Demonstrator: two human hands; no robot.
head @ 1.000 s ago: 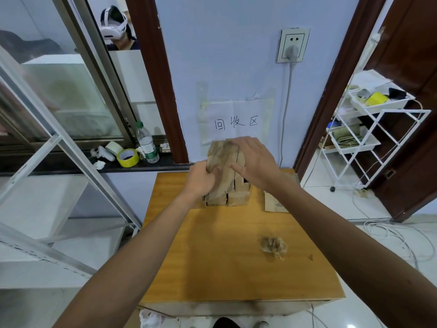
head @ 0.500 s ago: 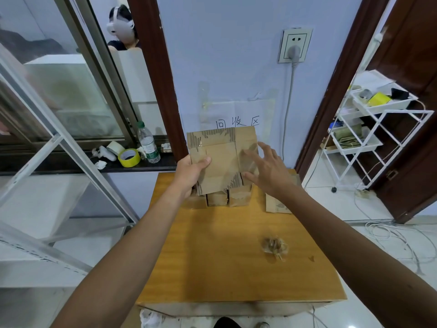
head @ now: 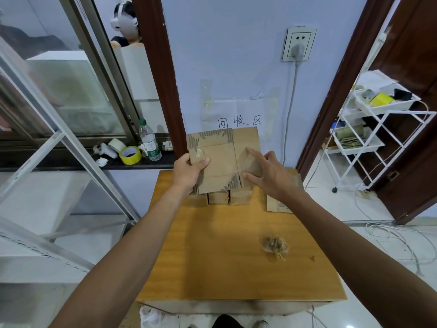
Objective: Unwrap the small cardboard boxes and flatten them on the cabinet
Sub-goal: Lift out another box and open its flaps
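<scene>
A small cardboard box [head: 222,159], opened out into a flat sheet with torn tape strips at its edges, is held up above the far end of the wooden cabinet [head: 227,261]. My left hand [head: 189,172] grips its left edge, thumb on the front. My right hand [head: 269,172] has its fingers spread, fingertips touching the sheet's right flap. Below the sheet stand more small cardboard boxes [head: 228,196] against the wall. A flattened piece of cardboard [head: 280,205] lies at the cabinet's far right.
A crumpled ball of used tape [head: 275,247] lies on the cabinet's right side. On the window ledge at left stand a water bottle [head: 149,140] and a yellow tape roll [head: 130,155]. A white wire rack [head: 376,129] stands at right; cables [head: 397,235] trail on the floor.
The box was folded between both hands near the stack; it is now spread open into a flat sheet and raised. My right hand has opened and slid to the right flap.
</scene>
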